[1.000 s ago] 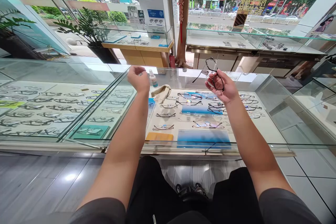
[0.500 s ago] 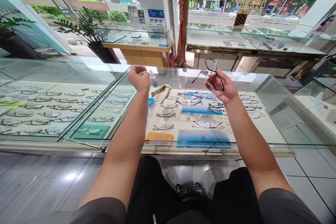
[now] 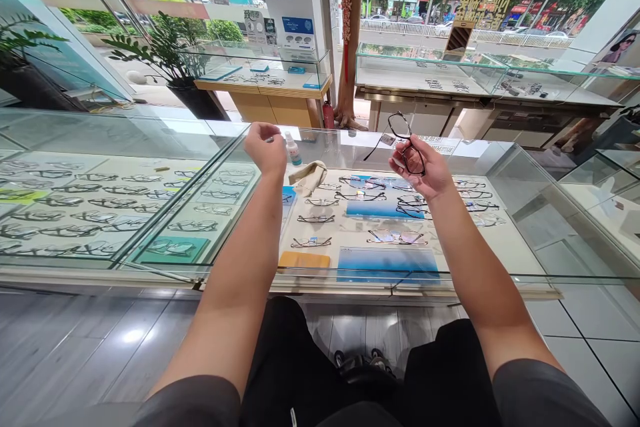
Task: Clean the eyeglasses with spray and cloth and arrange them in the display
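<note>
My right hand (image 3: 424, 167) grips a pair of dark-framed eyeglasses (image 3: 400, 125) by one lens side, above the glass display case (image 3: 345, 147). The glasses are tilted, with one temple arm sticking out to the left and a small tag hanging on them. On the left, my left hand (image 3: 266, 149) is raised with its fingers curled together; what lies inside them, if anything, is hidden. Just right of that hand a small clear spray bottle (image 3: 293, 150) stands upright on the case. A beige cloth (image 3: 309, 177) lies crumpled near the bottle.
Several eyeglasses (image 3: 320, 219) lie in rows under the case's glass, with blue cards (image 3: 387, 264) and an orange-yellow piece (image 3: 304, 260). Another glass case section (image 3: 95, 180) extends left. Potted plants (image 3: 173, 57), more display cases (image 3: 425, 73) and a wooden post (image 3: 350, 33) stand beyond.
The eyeglasses and my right hand have shifted very slightly. My left hand stays in place, and the bottle and cloth have not moved.
</note>
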Demonstrator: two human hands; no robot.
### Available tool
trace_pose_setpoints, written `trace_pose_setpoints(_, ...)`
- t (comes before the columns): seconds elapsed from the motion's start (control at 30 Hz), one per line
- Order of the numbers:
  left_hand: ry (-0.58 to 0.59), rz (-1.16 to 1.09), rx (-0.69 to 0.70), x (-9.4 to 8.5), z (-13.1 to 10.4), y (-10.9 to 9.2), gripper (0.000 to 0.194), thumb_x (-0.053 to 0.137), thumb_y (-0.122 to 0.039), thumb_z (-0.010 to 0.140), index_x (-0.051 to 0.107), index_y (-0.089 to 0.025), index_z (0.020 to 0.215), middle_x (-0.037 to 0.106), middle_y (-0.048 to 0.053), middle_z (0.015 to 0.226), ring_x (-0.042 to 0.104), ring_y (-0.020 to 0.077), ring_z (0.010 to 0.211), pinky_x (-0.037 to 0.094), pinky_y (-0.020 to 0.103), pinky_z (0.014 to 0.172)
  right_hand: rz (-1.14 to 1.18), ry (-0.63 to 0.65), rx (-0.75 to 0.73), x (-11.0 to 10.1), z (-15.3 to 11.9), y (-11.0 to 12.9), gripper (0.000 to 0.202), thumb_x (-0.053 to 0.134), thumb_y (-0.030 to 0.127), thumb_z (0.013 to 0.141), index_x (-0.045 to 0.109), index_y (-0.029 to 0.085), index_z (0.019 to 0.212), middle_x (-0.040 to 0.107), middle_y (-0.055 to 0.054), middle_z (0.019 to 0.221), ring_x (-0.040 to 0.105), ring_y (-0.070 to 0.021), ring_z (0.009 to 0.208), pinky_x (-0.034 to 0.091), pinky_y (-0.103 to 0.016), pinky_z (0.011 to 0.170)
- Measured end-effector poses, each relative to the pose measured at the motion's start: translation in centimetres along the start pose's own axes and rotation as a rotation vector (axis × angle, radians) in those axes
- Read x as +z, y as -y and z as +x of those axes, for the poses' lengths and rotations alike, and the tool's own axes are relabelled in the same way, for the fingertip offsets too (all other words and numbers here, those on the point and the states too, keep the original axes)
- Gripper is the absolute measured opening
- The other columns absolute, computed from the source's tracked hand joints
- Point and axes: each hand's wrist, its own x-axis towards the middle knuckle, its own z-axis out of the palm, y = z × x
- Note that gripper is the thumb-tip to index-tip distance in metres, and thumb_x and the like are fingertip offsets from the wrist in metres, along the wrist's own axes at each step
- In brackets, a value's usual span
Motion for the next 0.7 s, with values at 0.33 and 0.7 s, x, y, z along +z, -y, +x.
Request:
trace_pose_setpoints(0.33,-0.021,0.005,-0.01,0.1,0.2,0.4,0.023,0.054,-0.003,0.082,0.06,-0.022,0.091,0.073,0.004,0.097,0.071,0.02,0.095,0.059,0.037,0.098,0.017,-0.003,0.005,0.1,-0.1,0.2,0.033,0.092,0.054,0.081,0.073,0.027,0.083,0.083,-0.003,0.093,0.08,-0.0219,0.101,0.069,-0.042,0.098)
trace_pose_setpoints(0.7,0.278,0.053,-0.311,1.6,-1.5,3.0,0.03,0.08,-0.012,0.073,0.056,-0.025,0.086,0.062,0.003,0.082,0.064,0.0251,0.087,0.056,0.046,0.096,0.091,0.038,-0.067,0.3,-0.2,0.0,0.038,0.097,0.051,0.077,0.069,0.028,0.085,0.08,0.001,0.089,0.079,-0.0201,0.101,0.067,-0.045,0.107)
